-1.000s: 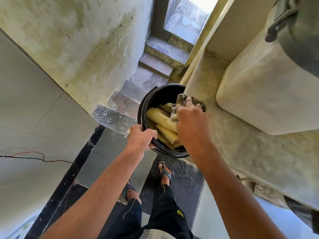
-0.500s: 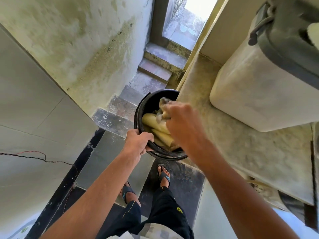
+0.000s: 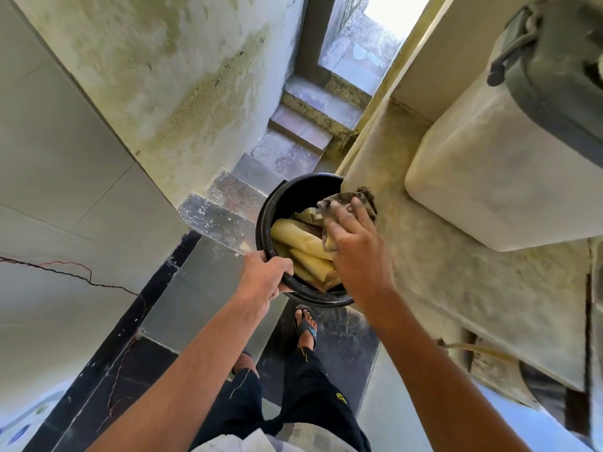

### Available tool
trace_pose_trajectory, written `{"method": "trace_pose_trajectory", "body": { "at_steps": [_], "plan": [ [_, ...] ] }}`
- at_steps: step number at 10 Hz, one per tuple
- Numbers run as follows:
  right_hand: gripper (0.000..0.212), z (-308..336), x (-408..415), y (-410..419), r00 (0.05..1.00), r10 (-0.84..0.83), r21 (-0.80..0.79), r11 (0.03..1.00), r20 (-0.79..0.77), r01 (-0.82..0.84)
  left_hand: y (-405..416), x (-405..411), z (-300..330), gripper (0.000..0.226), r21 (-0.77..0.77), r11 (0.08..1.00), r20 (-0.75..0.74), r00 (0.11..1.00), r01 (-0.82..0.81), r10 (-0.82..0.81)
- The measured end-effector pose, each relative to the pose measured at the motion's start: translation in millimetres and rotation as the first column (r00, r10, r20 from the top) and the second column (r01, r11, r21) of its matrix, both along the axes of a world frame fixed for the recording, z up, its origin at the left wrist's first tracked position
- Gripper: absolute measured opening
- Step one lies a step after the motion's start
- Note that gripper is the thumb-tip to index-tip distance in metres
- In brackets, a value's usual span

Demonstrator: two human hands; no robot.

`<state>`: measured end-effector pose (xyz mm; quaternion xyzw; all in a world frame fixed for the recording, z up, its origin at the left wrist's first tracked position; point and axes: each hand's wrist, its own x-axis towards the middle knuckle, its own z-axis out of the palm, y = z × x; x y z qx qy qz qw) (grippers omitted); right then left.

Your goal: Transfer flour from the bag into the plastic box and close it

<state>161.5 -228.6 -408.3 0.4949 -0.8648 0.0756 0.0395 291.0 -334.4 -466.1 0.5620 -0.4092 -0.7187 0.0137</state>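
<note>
**A:** What does the left hand [image 3: 266, 275] do?

**B:** It grips the near rim of a round black plastic bucket [image 3: 295, 194]. The fingers are curled over the edge, and the bucket is held in the air beside the edge of a rough pale stone counter [image 3: 456, 272], above the dark floor tiles.

**A:** And the right hand [image 3: 357, 252]?

**B:** It is over the bucket's right side, at the counter edge. Its fingers lie spread and nearly straight on a dirty grey-brown rag [image 3: 339, 200], pressing it flat. The rag is partly over the bucket's mouth and partly on the counter edge. I cannot tell if the thumb pinches it.

**A:** What is inside the bucket?

**B:** Crumpled yellowish-tan paper bags [image 3: 303, 239], folded and pushed against the right inner side. No flour shows on them.

**A:** Where is the plastic box?

**B:** A large translucent whitish plastic box [image 3: 499, 164] stands on the counter, to the right of the hands and apart from them. A dark grey lid [image 3: 561, 83] with a metal clasp sits on top of it. The contents are not visible.

**A:** Anything else?

**B:** Stained concrete steps [image 3: 293, 138] rise ahead to a bright doorway, and the person's foot in a dark sandal [image 3: 306, 327] is under the bucket.
</note>
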Motion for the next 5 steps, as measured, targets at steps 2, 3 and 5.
{"method": "trace_pose_trajectory", "body": {
  "at_steps": [2, 3, 5],
  "plan": [
    [0.040, 7.8, 18.9, 42.0, 0.987, 0.101, -0.215, 0.974, 0.122, -0.073, 27.4, 14.8, -4.0, 0.011, 0.015, 0.999, 0.021, 0.999, -0.040, 0.039],
    [0.043, 21.2, -12.8, 44.4, 0.993, -0.008, -0.353, 0.934, 0.116, 0.049, 46.9, 19.3, 0.4, 0.010, 0.000, 0.996, 0.036, 0.995, -0.093, 0.093],
    [0.041, 4.2, -45.8, 57.3, 0.991, -0.070, -0.172, 0.981, 0.113, 0.089, 103.3, 17.9, 4.5, 0.016, -0.041, 0.971, 0.038, 0.971, -0.236, 0.237]
  ]
}}
